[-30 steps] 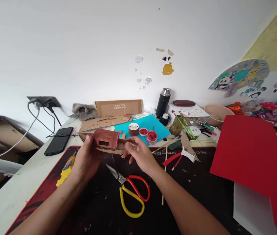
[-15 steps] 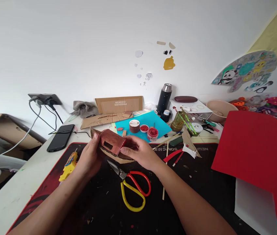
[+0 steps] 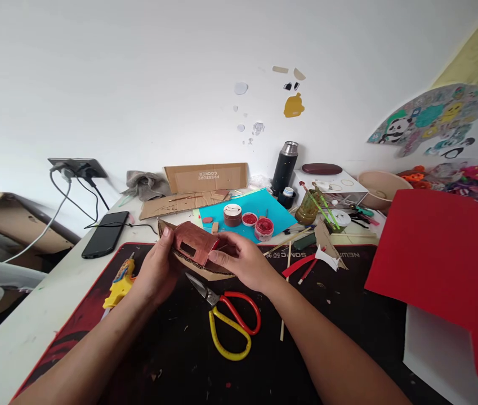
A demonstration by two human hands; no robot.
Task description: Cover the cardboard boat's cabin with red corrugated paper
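Both hands hold a small cardboard model above the black mat (image 3: 340, 337). Its boat-shaped cardboard base (image 3: 211, 275) has corrugated edges. On the base sits a curved reddish-brown painted cover (image 3: 199, 239) with a rectangular opening. My left hand (image 3: 158, 261) grips the left end, thumb on top. My right hand (image 3: 245, 261) pinches the right end of the cover, its fingertips partly hidden behind it. Beneath the model lie scissors (image 3: 212, 298) with one red and one yellow handle, blades slightly apart. To the left of my left hand rests a yellow glue gun (image 3: 119, 284).
Red paint jars (image 3: 263, 229) and a brown jar (image 3: 232, 216) stand on blue paper (image 3: 217, 209). Behind are cardboard pieces (image 3: 205, 179) and a black flask (image 3: 284, 167). A phone (image 3: 106, 235) lies left; red sheets (image 3: 428, 253) are at right. A thin stick (image 3: 286, 304) lies near my right forearm.
The camera view has shifted very slightly. Both hands keep their hold on the cardboard model, with almost no movement.
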